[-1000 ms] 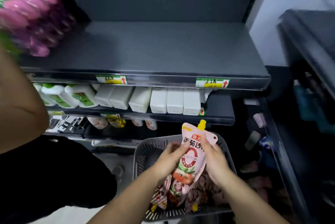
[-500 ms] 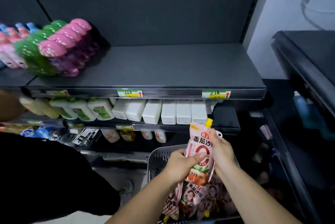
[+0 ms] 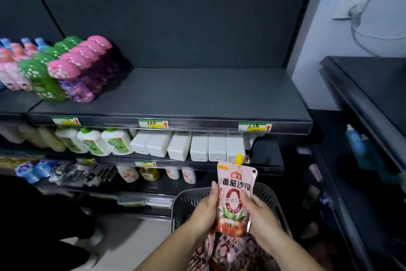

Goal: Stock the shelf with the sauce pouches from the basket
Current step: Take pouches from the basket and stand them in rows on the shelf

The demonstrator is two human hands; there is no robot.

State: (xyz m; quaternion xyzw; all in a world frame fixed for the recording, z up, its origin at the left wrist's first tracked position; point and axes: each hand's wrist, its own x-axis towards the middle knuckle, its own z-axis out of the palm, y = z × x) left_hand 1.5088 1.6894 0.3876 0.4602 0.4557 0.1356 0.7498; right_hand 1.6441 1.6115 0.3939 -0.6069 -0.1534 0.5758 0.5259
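A pink tomato sauce pouch [image 3: 235, 191] with a yellow cap is held upright above the grey basket [image 3: 184, 202]. My left hand [image 3: 205, 209] grips its left edge and my right hand [image 3: 258, 213] grips its right edge. Several more pouches [image 3: 226, 251] lie in the basket below, partly hidden by my arms. The top dark shelf [image 3: 197, 93] stretches across the middle of the view, bare on its right part.
Pink and green bottles [image 3: 72, 68] stand at the left of the top shelf. White bottles and boxes [image 3: 180, 145] fill the shelf below. A second dark shelf unit [image 3: 369, 104] stands at the right. A wall socket with a cable [image 3: 351, 5] is at upper right.
Both hands have lifted the pouch higher out of the basket. The view has tilted upward, showing more of the top shelf and the wall.
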